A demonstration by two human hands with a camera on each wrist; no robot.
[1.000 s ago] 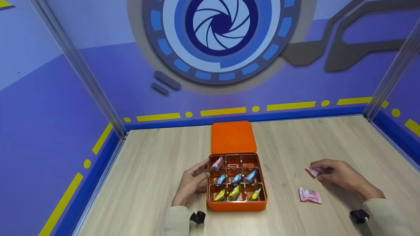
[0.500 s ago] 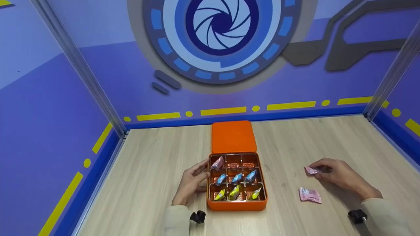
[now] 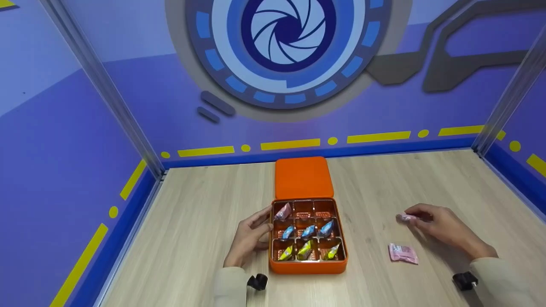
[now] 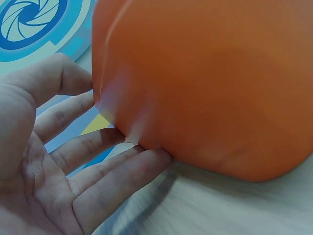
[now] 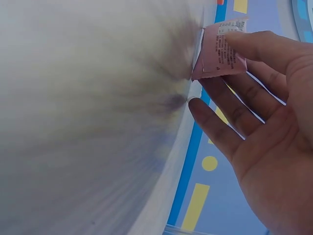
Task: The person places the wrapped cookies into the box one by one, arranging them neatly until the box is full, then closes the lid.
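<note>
In the head view my right hand (image 3: 443,228) pinches a pink wrapped candy (image 3: 407,217) just over the table, thumb against fingers. The right wrist view shows the candy (image 5: 222,51) printed with small text, its edge right at the tabletop. Another pink candy (image 3: 403,253) lies flat nearer the front. My left hand (image 3: 247,238) rests its thumb and extended fingers against the left wall of an orange compartment box (image 3: 307,267). Inside, a pink candy (image 3: 283,212) sits in the back left compartment, blue candies (image 3: 308,232) in the middle row, yellow candies (image 3: 305,251) in front.
The box's orange lid (image 3: 303,178) lies flat behind it, near the back wall (image 3: 140,106). Printed panels enclose the wooden table (image 3: 204,204) at the back and both sides. Bare wood spans the gap between the box and the loose candies.
The pink candy at my right fingertips has tilted from lying flatter to more edge-on, and those fingers have shifted slightly. My left hand and the box stay put.
</note>
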